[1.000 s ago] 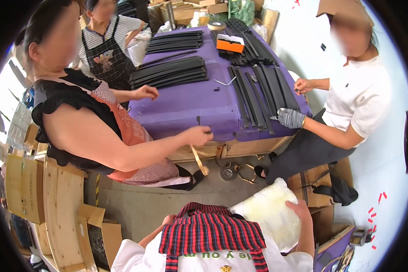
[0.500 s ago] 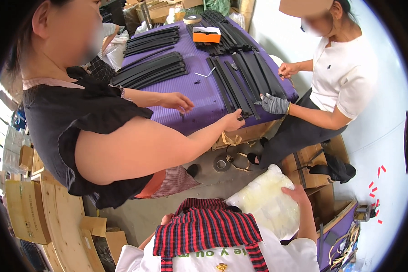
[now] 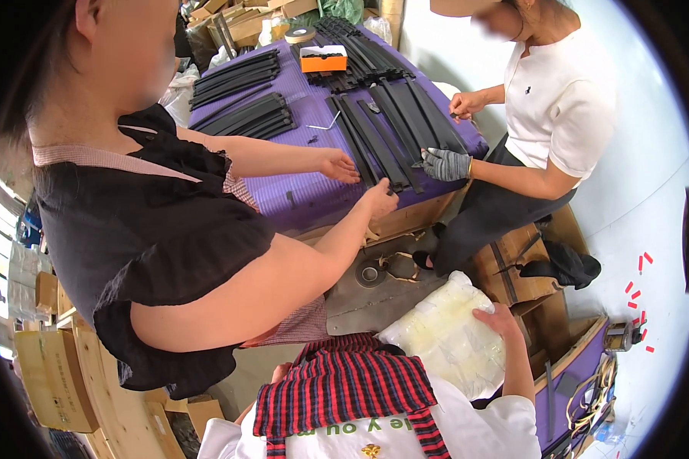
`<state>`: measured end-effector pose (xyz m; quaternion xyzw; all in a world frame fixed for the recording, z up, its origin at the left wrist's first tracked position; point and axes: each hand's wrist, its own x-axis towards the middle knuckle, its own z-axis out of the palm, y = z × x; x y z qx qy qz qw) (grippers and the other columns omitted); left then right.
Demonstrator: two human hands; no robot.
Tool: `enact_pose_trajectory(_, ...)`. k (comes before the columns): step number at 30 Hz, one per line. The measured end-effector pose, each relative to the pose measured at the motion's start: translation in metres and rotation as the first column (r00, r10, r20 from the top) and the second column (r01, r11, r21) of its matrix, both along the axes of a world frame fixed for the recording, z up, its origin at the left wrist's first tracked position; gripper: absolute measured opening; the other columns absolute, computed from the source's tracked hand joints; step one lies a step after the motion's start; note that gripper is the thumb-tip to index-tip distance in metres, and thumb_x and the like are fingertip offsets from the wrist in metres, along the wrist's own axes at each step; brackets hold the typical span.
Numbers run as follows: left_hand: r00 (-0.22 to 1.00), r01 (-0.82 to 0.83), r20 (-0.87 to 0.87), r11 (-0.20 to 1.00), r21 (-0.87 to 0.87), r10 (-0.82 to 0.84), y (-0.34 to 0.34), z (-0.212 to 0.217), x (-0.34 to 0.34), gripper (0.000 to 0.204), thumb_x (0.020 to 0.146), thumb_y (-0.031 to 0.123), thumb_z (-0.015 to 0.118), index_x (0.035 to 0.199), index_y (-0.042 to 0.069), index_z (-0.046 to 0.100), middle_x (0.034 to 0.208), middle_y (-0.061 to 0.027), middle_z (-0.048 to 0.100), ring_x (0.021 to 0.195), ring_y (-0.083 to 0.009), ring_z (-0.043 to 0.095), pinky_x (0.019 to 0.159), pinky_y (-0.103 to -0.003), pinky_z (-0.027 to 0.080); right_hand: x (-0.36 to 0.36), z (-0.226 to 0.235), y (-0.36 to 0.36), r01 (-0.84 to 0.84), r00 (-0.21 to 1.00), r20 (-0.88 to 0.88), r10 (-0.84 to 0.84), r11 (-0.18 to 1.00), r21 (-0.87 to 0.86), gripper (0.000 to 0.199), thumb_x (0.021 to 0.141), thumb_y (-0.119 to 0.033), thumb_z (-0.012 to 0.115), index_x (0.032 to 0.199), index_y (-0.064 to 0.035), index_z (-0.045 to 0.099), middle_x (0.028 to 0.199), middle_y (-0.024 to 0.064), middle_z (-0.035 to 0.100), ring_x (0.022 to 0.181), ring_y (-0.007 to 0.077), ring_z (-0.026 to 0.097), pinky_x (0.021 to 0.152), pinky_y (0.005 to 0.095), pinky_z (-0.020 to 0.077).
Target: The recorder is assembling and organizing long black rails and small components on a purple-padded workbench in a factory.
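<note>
A bulky clear plastic bag (image 3: 445,336) with pale whitish-yellow contents rests against my front, right of my striped apron (image 3: 344,394). Gripping its right edge is my right hand (image 3: 499,320), thumb lying on the bag's upper face and the other fingers out of sight. Only a small part of my left hand (image 3: 281,372) shows beside the apron's left edge; the rest is hidden behind the cloth, so its fingers cannot be made out.
Ahead stands a purple-covered table (image 3: 314,164) with black strips (image 3: 375,145), an orange-and-white box (image 3: 323,59) and a tape roll (image 3: 300,34). Two people work there, one left, one right wearing a grey glove (image 3: 445,164). Cartons (image 3: 53,379) and a floor tape roll (image 3: 370,273) surround me.
The view has shifted slightly. The person on the left has leaned nearer, bringing one hand closer to the black strips. My right hand still holds the bag.
</note>
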<state>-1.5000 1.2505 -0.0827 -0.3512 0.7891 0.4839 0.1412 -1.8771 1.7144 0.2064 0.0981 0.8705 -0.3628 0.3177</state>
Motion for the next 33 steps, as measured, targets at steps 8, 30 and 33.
enact_pose_trajectory(8, 1.000, 0.007, 0.000, 1.000, -0.011, -0.007, 0.002, -0.009, 0.002, 0.048, 0.078, 0.050, 0.050, 0.095, 0.007, 0.061, 0.086, -0.0243, 0.060, 0.089, -0.0414, 0.056, 0.075, -0.044, 0.045, 0.004, -0.008, 0.016, 0.043, 0.999, -0.015, -0.042, 0.999, 0.025, 0.048, 0.070, -0.035, 0.072, 0.097, 0.0036, 0.063, 0.087, 0.0136, 0.065, 0.079, 0.0218, 0.062, 0.074, 0.0326, 0.0474)
enact_pose_trajectory(30, 0.979, 0.199, 0.055, 0.978, -0.065, -0.196, -0.021, -0.016, -0.024, 0.024, 0.075, 0.028, 0.058, 0.095, 0.016, 0.064, 0.086, -0.0153, 0.063, 0.083, -0.0327, 0.062, 0.072, -0.041, 0.050, 0.063, 0.019, 0.002, 0.154, 0.977, -0.147, -0.152, 0.988, 0.001, 0.041, 0.070, -0.028, 0.074, 0.094, 0.0039, 0.063, 0.079, 0.0093, 0.064, 0.071, 0.0168, 0.060, 0.067, 0.0312, 0.0468)
enact_pose_trajectory(33, 0.971, 0.226, 0.091, 0.973, -0.052, -0.221, -0.028, -0.024, -0.017, 0.026, 0.075, 0.030, 0.059, 0.097, 0.017, 0.064, 0.089, -0.0135, 0.064, 0.085, -0.0314, 0.062, 0.074, -0.040, 0.050, 0.074, 0.025, -0.002, 0.146, 0.980, -0.138, -0.144, 0.989, 0.006, 0.040, 0.071, -0.029, 0.073, 0.091, 0.0042, 0.064, 0.077, 0.0087, 0.063, 0.070, 0.0159, 0.059, 0.067, 0.0310, 0.0460)
